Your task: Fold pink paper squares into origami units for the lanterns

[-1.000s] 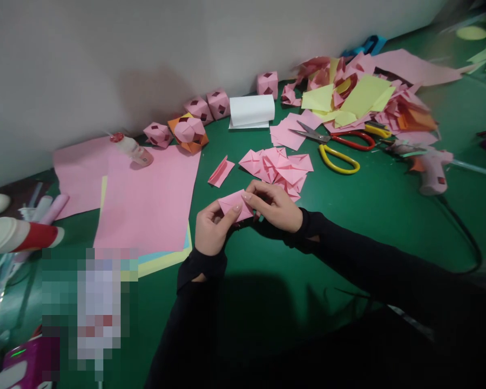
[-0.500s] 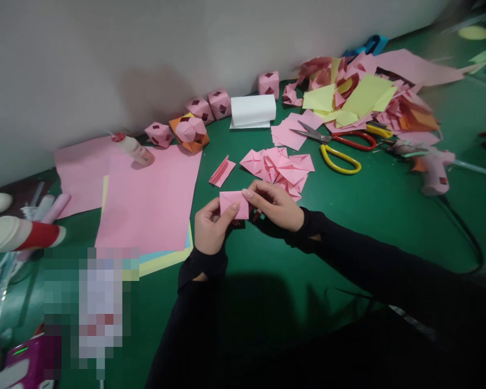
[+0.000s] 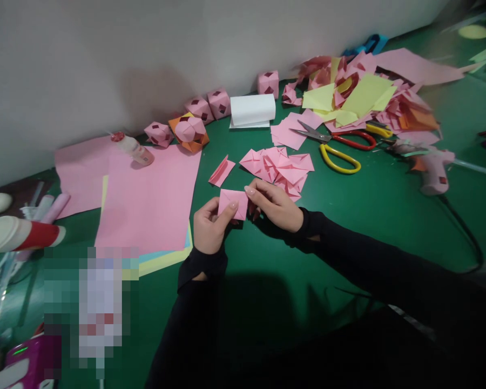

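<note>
A small folded pink paper square (image 3: 240, 212) is held just above the green tabletop, with crease lines across its face. My left hand (image 3: 209, 227) grips it from the left, thumb pressed flat on top and fingers underneath. At the square's upper right corner, my right hand (image 3: 278, 207) pinches the edge between thumb and fingers. Its lower fingers are partly hidden in shadow. Just beyond my hands lie a pile of folded pink paper pieces (image 3: 281, 165) and one separate folded pink piece (image 3: 221, 172).
Scissors (image 3: 326, 139) with red and yellow handles lie at the right, near a pink glue gun (image 3: 436, 172) with a cord. Paper scraps (image 3: 364, 100) heap behind. Pink sheets (image 3: 146, 200), a small bottle (image 3: 133, 148) and a lidded cup (image 3: 22, 235) occupy the left. Folded pink balls (image 3: 219, 104) line the wall.
The paper square has tilted slightly, and both hands have shifted a little up and left with it. The objects on the table look unmoved.
</note>
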`<move>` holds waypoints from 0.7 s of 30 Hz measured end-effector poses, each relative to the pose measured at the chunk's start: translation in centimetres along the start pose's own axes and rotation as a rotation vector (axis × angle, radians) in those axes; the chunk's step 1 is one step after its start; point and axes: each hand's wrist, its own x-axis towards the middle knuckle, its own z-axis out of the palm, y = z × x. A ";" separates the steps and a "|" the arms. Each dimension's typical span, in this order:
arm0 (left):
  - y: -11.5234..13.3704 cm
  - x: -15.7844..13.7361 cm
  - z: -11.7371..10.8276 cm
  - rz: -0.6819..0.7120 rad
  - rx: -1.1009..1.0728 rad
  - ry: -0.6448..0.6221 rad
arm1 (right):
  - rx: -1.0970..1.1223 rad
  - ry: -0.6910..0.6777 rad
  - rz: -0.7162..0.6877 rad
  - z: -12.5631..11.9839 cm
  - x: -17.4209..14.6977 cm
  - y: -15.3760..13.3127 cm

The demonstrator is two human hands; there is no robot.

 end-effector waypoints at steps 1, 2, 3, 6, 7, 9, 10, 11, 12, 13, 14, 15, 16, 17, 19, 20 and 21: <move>-0.1 0.0 0.0 0.005 -0.005 0.009 | 0.015 0.002 0.001 0.0 0.0 0.0; -0.3 0.1 0.0 0.011 -0.012 0.020 | 0.028 0.001 0.000 0.0 0.0 -0.1; -0.5 0.2 0.0 0.015 -0.026 0.032 | 0.036 -0.004 -0.001 -0.1 0.1 -0.1; -1.2 0.6 -0.2 -0.006 -0.125 0.061 | 0.006 -0.057 -0.007 -0.1 0.0 -0.3; -1.3 0.7 -0.3 -0.024 -0.161 0.064 | -0.024 -0.077 -0.013 -0.1 -0.1 -0.4; -1.6 0.9 -0.4 -0.053 -0.202 0.059 | -0.087 -0.103 -0.021 -0.2 -0.2 -0.5; -1.7 0.9 -0.5 -0.059 -0.204 0.054 | -0.111 -0.108 -0.020 -0.2 -0.2 -0.5; -1.7 1.0 -0.5 -0.060 -0.201 0.049 | -0.128 -0.109 -0.018 -0.2 -0.3 -0.5; -1.7 1.0 -0.6 -0.060 -0.196 0.046 | -0.138 -0.109 -0.014 -0.2 -0.3 -0.6; -1.7 1.0 -0.6 -0.062 -0.192 0.043 | -0.143 -0.111 -0.009 -0.2 -0.3 -0.6; -1.7 1.0 -0.6 -0.065 -0.188 0.041 | -0.142 -0.115 -0.005 -0.2 -0.3 -0.6; -1.7 1.0 -0.6 -0.067 -0.184 0.040 | -0.134 -0.120 -0.003 -0.2 -0.3 -0.6; -1.7 0.9 -0.6 -0.065 -0.179 0.039 | -0.121 -0.125 -0.001 -0.2 -0.3 -0.6; -1.6 0.9 -0.6 -0.061 -0.169 0.032 | -0.106 -0.128 0.000 -0.2 -0.3 -0.6; -1.4 0.8 -0.5 -0.042 -0.139 0.014 | -0.088 -0.133 0.000 -0.2 -0.2 -0.7; -1.3 0.7 -0.5 -0.033 -0.122 0.011 | -0.092 -0.131 -0.002 -0.3 -0.2 -0.7; -1.2 0.6 -0.5 -0.029 -0.107 0.013 | -0.105 -0.129 -0.004 -0.3 -0.2 -0.7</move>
